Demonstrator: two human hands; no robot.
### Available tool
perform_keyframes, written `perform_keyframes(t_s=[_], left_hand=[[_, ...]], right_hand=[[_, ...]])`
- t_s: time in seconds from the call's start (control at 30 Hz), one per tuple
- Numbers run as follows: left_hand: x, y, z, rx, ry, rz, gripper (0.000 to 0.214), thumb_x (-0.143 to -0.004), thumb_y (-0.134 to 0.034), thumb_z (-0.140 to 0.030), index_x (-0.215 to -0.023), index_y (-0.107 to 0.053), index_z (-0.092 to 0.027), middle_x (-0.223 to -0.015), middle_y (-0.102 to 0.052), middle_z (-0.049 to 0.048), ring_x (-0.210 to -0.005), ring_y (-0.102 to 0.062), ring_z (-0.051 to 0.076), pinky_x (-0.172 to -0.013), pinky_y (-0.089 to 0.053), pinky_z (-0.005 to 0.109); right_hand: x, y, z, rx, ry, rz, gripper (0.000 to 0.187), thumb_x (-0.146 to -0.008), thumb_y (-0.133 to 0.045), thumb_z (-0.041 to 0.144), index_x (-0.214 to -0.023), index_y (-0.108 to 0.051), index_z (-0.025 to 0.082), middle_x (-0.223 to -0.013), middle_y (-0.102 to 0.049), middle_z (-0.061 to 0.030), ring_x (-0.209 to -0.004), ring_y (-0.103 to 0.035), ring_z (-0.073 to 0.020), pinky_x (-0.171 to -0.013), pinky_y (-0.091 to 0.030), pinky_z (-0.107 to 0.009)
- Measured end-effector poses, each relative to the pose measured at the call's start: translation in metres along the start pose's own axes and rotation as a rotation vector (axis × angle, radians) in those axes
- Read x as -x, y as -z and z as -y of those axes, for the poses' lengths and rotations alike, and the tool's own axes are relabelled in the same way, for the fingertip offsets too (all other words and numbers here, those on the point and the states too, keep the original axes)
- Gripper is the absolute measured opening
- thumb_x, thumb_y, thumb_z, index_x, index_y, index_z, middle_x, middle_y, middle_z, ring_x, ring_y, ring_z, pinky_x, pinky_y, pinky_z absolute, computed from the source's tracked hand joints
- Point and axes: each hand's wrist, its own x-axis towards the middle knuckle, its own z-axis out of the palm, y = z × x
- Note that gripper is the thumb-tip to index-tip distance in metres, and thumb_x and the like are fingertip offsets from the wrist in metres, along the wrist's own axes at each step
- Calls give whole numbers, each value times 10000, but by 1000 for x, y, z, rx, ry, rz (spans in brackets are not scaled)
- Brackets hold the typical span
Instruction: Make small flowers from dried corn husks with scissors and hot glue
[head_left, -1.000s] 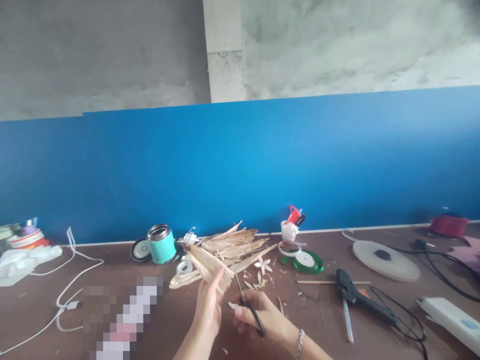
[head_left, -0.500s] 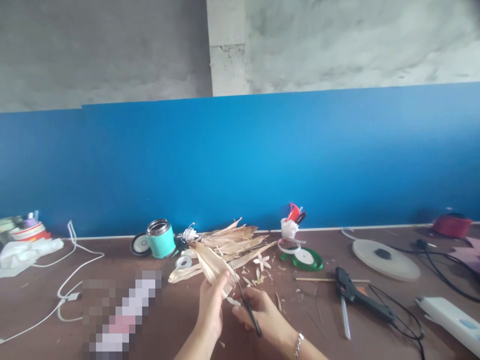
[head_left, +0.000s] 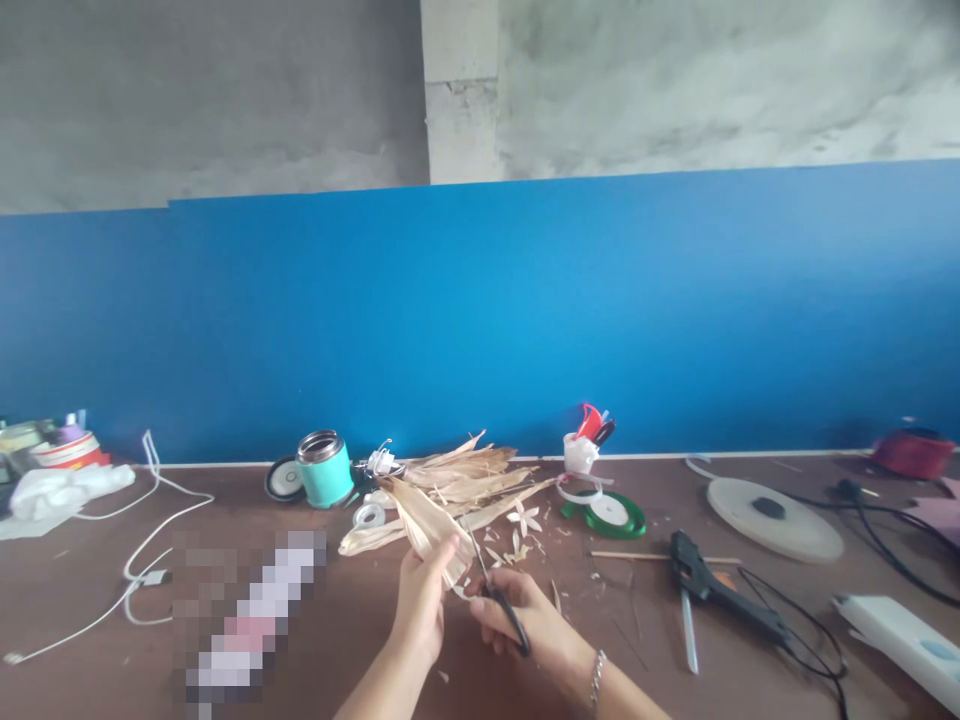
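Between its thumb and fingers, my left hand point(head_left: 421, 600) grips a pale dried corn husk point(head_left: 421, 522) that fans out upward. My right hand point(head_left: 525, 615) is closed round the black handles of a pair of scissors point(head_left: 510, 618), whose blades point up beside the husk's right edge. A small pale cut piece shows between the two hands, below the husk. Behind them lies a heap of dried husks point(head_left: 480, 470). A star-shaped husk flower point(head_left: 523, 517) and several small scraps rest on the table to the right of the heap.
A teal thermos point(head_left: 324, 470) stands open at the left behind a white cable. On the right are a green ribbon roll point(head_left: 619, 516), a black glue gun point(head_left: 727, 590) with its cord, a thin stick, and a round pale lid point(head_left: 795, 525). A white cup point(head_left: 579, 455) holds pens.
The scissors have opened, their blades now spread apart near the husk's right edge. My left hand keeps its hold on the husk. The whole view has shifted slightly.
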Motion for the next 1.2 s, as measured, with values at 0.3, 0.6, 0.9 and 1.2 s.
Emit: perform_keyframes(t_s=[0.3, 0.6, 0.9, 1.2], left_hand=[[1, 0, -2, 10, 6, -2, 243, -575, -772, -287, -685, -634, -119, -571, -641, 14, -514, -577, 129, -505, -430, 225], [-4, 2, 0, 27, 9, -9, 240, -584, -770, -245, -731, -640, -107, -609, -661, 29, -552, -598, 136, -532, -455, 229], [-4, 2, -1, 55, 17, -36, 253, -563, -777, -217, -756, -660, -102, -645, -690, 40, -591, -630, 151, -571, -480, 237], [-8, 5, -1, 26, 28, -14, 255, -578, -765, -225, -779, -685, -89, -699, -722, 83, -623, -665, 196, -614, -508, 283]], right_hand=[[-5, 2, -6, 52, 14, 1, 535, -611, -652, 625, -794, -572, 129, -482, -525, 38, -363, -422, -54, -339, -234, -159], [-6, 2, -10, 13, 35, -24, 496, -599, -687, 591, -754, -570, 134, -438, -471, 68, -363, -393, -48, -344, -244, -162], [-7, 1, -9, 57, 74, -28, 449, -643, -664, 573, -692, -578, 135, -394, -429, 76, -331, -330, -38, -337, -215, -170], [-4, 0, 2, 117, 67, -54, 392, -626, -694, 513, -613, -553, 148, -393, -390, 82, -344, -330, -43, -348, -226, -176]])
